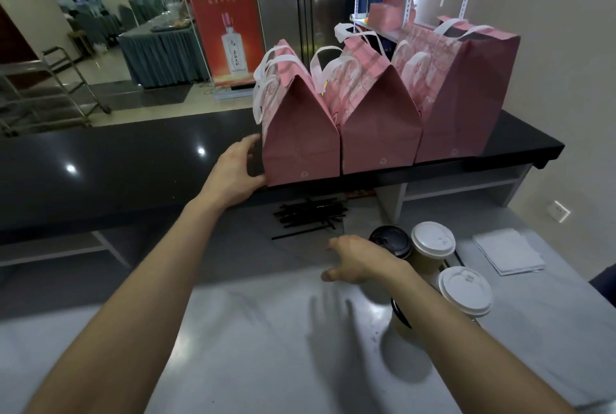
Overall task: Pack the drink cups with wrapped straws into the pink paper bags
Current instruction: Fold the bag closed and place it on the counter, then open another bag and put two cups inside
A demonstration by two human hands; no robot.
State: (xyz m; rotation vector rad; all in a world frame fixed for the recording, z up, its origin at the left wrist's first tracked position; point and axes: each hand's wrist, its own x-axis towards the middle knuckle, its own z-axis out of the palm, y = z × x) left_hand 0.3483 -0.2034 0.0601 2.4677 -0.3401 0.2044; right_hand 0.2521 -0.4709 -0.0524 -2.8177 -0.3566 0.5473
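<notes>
Left hand (238,168) lies flat w/ straight fingers against the side of the leftmost pink paper bag (300,133) on the black counter ledge (133,160), at 12 o'clock. Right hand (358,258) hovers relaxed, gripping nothing, beside the lidded paper cups (433,242) at 3 o'clock. Steady the bag first; black wrapped straws (310,213) wait btw them.

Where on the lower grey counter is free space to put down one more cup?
The grey counter is bare left of the right hand, in front of the black straws. The right side is crowded: cups and napkins.
</notes>
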